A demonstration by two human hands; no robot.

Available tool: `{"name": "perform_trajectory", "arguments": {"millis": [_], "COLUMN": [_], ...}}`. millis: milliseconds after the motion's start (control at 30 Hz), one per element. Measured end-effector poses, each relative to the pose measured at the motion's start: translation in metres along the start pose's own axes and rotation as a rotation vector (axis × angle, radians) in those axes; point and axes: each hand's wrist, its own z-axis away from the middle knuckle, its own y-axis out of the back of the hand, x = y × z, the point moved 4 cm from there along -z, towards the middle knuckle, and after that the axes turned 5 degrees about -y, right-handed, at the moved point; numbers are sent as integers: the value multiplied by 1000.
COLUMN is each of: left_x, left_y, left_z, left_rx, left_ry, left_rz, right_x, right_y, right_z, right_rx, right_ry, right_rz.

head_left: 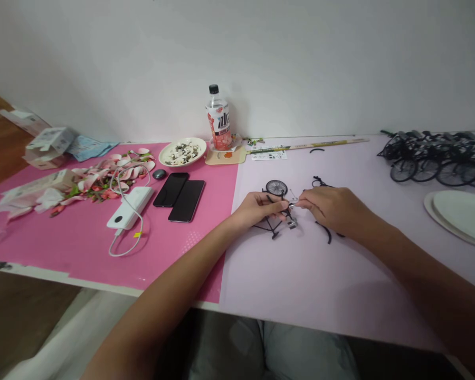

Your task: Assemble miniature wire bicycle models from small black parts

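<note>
My left hand (257, 209) is closed around the dark frame of a miniature bicycle (292, 224), just above the pale tabletop. My right hand (328, 205) pinches a small silvery piece against the bicycle frame; its kind is too small to tell. Beyond the left fingertips lies a small spoked wheel (276, 187). A curved black strip (324, 232) rests below my right hand, partly covered by it. Behind that hand, more small black parts (319, 181) show.
Finished-looking miniature bicycles (427, 158) stand in a row at the far right, above white plates (461, 216). A bottle (220, 124) and a bowl of small pieces (182, 153) stand at the back. Two phones (187, 201), a power bank (130, 207) and loose petals (103, 177) lie left.
</note>
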Motion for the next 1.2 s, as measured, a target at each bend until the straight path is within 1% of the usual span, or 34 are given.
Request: {"name": "perform_trajectory", "arguments": {"millis": [133,233,333,400,533,633,733,867,1000,1200], "left_x": [-3,-6,-6,-5,-4,-3,-4,-4,-3,-4], "left_y": [2,3,3,2,2,3,3,3,3,4], "left_z": [-2,-3,-3,-2,-2,-2,-2,-1,-1,-1], "left_rx": [14,31,22,11,-1,12,36,58,44,39], "left_ry": [4,11,5,-3,-3,1,14,27,23,14], "left_rz": [15,58,76,61,7,8,20,9,-1,9], "right_x": [-2,-6,-10,-11,-6,1,4,3,0,-1], "right_y": [-1,6,13,14,8,-1,-5,-3,0,-3], "right_z": [0,-1,-4,-5,-5,-2,1,1,0,0], "right_rx": [-36,-42,-66,-66,4,47,79,90,128,142], "right_ry": [-33,-94,-142,-131,-78,-95,-96,-75,-38,-65], "right_rz": [-88,-177,-260,-313,-400,-399,-375,-354,-358,-345]}}
